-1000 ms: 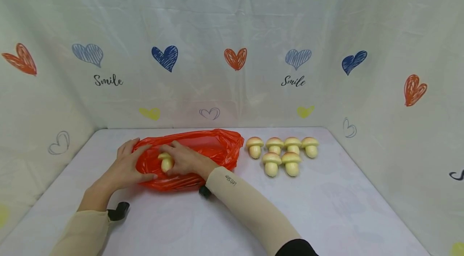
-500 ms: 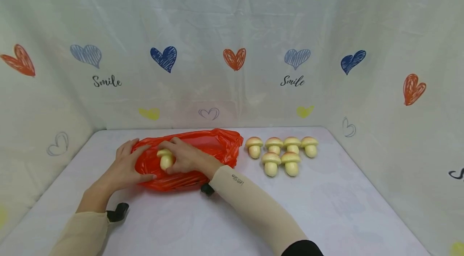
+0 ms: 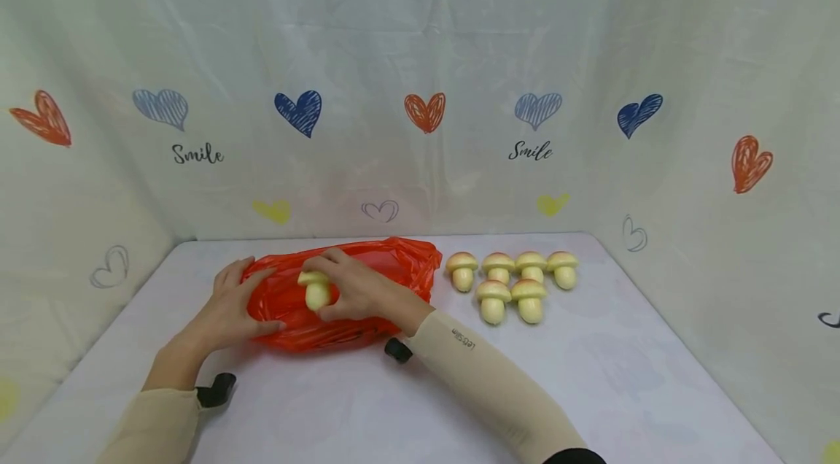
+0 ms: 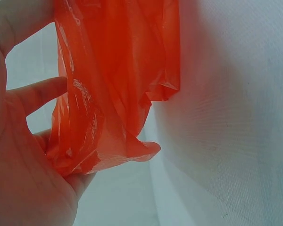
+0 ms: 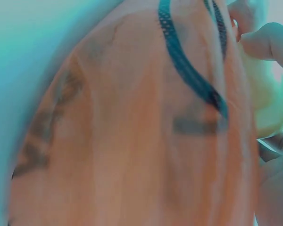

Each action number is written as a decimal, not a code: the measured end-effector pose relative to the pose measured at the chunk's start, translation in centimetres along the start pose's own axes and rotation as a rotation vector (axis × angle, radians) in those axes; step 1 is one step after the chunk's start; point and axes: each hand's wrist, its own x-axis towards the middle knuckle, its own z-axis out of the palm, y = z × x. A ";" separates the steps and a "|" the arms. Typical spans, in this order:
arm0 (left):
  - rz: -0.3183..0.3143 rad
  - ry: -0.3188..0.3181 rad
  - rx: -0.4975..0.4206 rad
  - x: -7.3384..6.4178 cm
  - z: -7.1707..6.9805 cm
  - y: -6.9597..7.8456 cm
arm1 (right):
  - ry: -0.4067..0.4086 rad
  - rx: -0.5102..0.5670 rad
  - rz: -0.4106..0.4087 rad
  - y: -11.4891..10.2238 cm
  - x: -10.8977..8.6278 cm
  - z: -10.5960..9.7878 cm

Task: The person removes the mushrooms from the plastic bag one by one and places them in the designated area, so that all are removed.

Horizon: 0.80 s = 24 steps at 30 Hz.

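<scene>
A crumpled red plastic bag [image 3: 289,336] lies on the table with its mouth facing up. At its left end my left hand [image 3: 226,311] is spread, thumb and fingers apart, touching the rim. In the left wrist view several straight fingers of that hand [image 4: 26,165] reach to the film, with tips hidden by it. My right hand [image 3: 361,289] pinches a toy mushroom [image 3: 318,296] by its side, cap toward the back, over the bag's opening. The right wrist view is mostly filled by the bag's red film, with the pale mushroom [image 5: 273,101] and fingertips at its right edge.
Several toy mushrooms [image 3: 494,301], with yellowish stems and brown-tinged caps, stand in two rows to the right of the bag. The white table [image 3: 315,413] ends at a heart-printed curtain [image 3: 426,172]. Dark wrist cameras [image 3: 216,389] sit below both wrists.
My right hand has shifted slightly to the right, carrying the toy mushroom along over the bag. The left hand keeps its place at the bag's left end.
</scene>
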 end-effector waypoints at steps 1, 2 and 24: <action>0.000 0.001 0.002 0.0 0.0 0.0 | 0.007 -0.002 -0.007 0.0 -0.2 -0.1; 0.001 0.002 0.002 0.0 0.0 0.0 | 0.014 -0.005 -0.015 0.1 -0.4 -0.2; 0.003 0.023 0.000 -0.1 0.4 -0.2 | 0.190 -0.160 -0.208 3.2 -7.6 -2.9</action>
